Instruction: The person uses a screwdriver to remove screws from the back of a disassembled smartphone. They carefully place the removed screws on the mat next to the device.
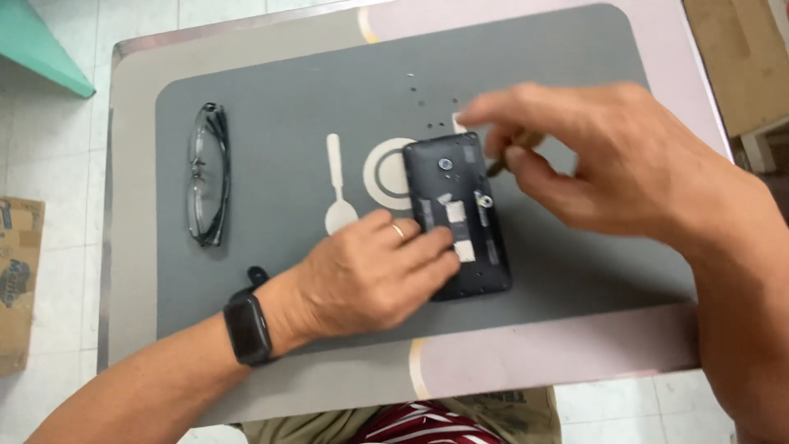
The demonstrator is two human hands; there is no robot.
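Note:
A black phone with its back cover off lies face down on the grey work mat. My left hand rests on the mat with its fingers pressing on the phone's lower left side; it wears a ring and a dark wrist watch. My right hand hovers above the phone's upper right corner and pinches a thin brown tool between thumb and fingers, its tip near the phone's edge. Several tiny screws lie on the mat just above the phone.
Folded spectacles lie at the mat's left side. A white spoon-shaped pry tool and a white ring sit left of the phone. The table stands on a tiled floor, with a cardboard box at the left.

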